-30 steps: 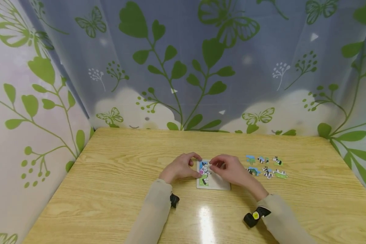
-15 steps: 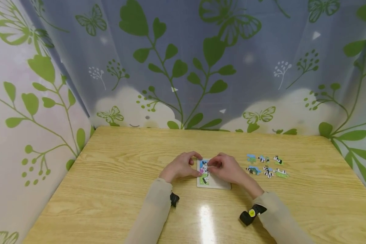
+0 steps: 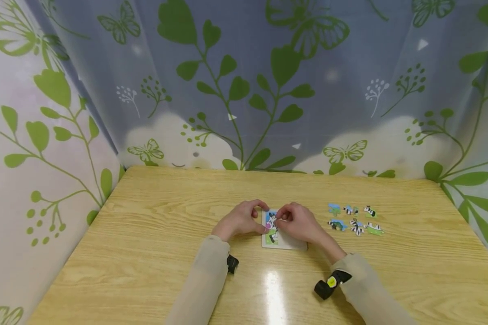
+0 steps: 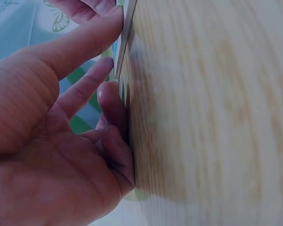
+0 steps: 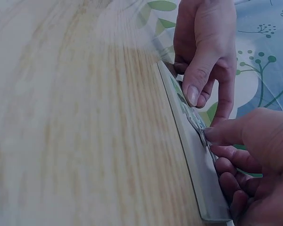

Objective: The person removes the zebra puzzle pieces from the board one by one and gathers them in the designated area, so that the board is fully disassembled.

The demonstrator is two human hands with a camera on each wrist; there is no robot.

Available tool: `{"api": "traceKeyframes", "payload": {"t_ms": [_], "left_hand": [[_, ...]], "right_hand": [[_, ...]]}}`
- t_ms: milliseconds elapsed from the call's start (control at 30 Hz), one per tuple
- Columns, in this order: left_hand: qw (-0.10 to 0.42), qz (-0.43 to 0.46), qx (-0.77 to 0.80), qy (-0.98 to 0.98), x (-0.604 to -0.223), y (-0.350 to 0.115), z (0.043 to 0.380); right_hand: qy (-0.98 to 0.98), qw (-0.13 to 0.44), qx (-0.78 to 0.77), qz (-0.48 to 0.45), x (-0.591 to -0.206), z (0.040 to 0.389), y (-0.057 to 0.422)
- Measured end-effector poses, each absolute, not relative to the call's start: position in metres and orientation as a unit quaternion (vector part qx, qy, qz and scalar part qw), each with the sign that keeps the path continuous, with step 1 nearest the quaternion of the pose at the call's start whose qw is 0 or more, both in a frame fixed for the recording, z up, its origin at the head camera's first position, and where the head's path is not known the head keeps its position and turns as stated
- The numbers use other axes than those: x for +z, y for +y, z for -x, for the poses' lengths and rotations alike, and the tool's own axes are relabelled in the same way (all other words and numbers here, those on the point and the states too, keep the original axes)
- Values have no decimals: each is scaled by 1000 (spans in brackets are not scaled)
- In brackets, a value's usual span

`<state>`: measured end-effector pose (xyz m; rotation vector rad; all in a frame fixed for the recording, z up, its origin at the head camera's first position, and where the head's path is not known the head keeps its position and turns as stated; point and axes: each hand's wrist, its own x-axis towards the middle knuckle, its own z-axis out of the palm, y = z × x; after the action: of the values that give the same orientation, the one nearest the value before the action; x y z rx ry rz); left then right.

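A shallow light puzzle tray point(image 3: 290, 244) lies on the table, zebra-picture pieces point(image 3: 272, 238) fitted along its left side. My left hand point(image 3: 240, 221) steadies the tray: the thumb presses on the pieces near the left edge, and the index finger reaches the far left corner. In the left wrist view, its other fingers point(image 4: 114, 101) rest on the table beside the tray. Between thumb and index finger my right hand point(image 3: 302, 223) pinches a puzzle piece point(image 5: 198, 130), low over the tray beside the fitted ones. The fingers hide most of that piece.
To the right, loose puzzle pieces lie in two rows, including a blue-green piece point(image 3: 334, 209), a zebra piece point(image 3: 356, 227) and a green-edged piece point(image 3: 374, 229). A patterned curtain point(image 3: 244, 90) stands behind the wooden table point(image 3: 166, 203).
My right hand has moved slightly left and lowered its puzzle piece against the fitted ones. The left hand has kept its place on the tray.
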<state>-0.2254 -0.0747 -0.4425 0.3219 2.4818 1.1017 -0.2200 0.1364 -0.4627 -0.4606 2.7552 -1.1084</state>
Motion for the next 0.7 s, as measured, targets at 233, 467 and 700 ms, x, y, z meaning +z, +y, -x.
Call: {"api": "traceKeyframes", "payload": {"t_ms": [233,467,700], "left_hand": [[204,-110,395,889,-441,-75,225],[206,-104,401,887,-442,-74,225],[211,-105,405,884,-443,-75,225]], "right_hand": [[912,67,-383,131,-463,220,132],[901,70,-413,113,-466,219,133],[877,67,-464,103,-463,220,140]]}}
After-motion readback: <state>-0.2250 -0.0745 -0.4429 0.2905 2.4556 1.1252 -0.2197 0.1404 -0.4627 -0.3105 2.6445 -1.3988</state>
